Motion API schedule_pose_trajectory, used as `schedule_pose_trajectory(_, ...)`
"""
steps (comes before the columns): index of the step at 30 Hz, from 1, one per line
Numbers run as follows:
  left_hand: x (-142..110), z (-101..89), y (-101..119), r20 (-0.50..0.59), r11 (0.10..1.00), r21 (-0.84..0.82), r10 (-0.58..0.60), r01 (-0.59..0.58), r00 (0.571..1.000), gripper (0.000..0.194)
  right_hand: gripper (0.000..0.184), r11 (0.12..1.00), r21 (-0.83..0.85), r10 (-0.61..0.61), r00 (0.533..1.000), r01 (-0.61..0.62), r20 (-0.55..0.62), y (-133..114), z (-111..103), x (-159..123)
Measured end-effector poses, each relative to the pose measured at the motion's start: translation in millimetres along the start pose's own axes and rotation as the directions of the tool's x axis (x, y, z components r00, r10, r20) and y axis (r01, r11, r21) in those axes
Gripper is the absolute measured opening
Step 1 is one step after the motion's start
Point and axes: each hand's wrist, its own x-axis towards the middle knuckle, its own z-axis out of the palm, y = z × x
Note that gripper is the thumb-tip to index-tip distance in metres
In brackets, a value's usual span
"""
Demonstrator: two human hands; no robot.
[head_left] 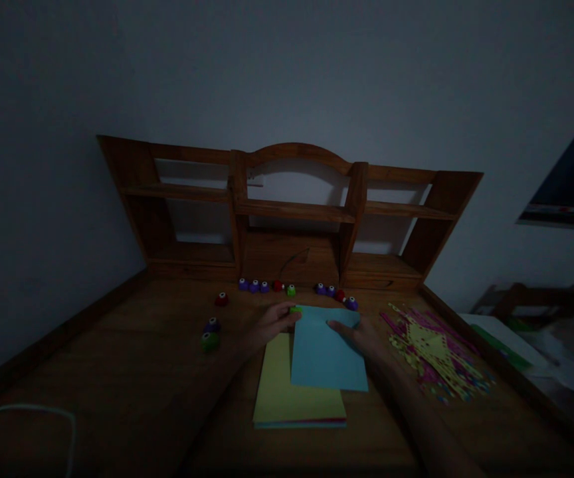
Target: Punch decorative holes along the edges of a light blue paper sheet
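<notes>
Toward the front edge of the wooden desk (117,372), a stack of coloured paper with a yellow top sheet (291,401) lies with its long sides running front to back. A light-blue paper sheet (327,358) overlaps its far right part, roughly square to the eye, so no long axis can be told; its side edges point toward the desk's far edge. The right hand (361,335) pinches the sheet's far right corner, thumb on top. The left hand (273,323), nearer the far left corner, has thumb and fingers closed around a small bright-green piece (295,310) right at that corner; whether this bites the paper is too dark to tell. Near the desk's right edge lies a heap of yellow and pink paper strips (431,348). Farther, a row of small purple, red and green pieces (254,287) lines the wooden shelf unit (294,211) at the far edge.
</notes>
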Motion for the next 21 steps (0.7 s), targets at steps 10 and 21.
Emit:
schedule_pose_trajectory(10, 1.5, 4.4, 0.6, -0.069, 0.996, 0.085, 0.021, -0.015, 0.997, 0.037, 0.044, 0.999, -0.021, -0.030, 1.000, 0.030, 0.003, -4.4, 2.2, -2.3)
schedule_pose_trajectory(21, 6.3, 6.6, -8.0, -0.156, 0.997, 0.065, 0.041, -0.031, 0.987, 0.031, 0.045, 0.999, 0.035, -0.029, 0.999, 0.028, 0.017, -5.3, 4.3, -2.9)
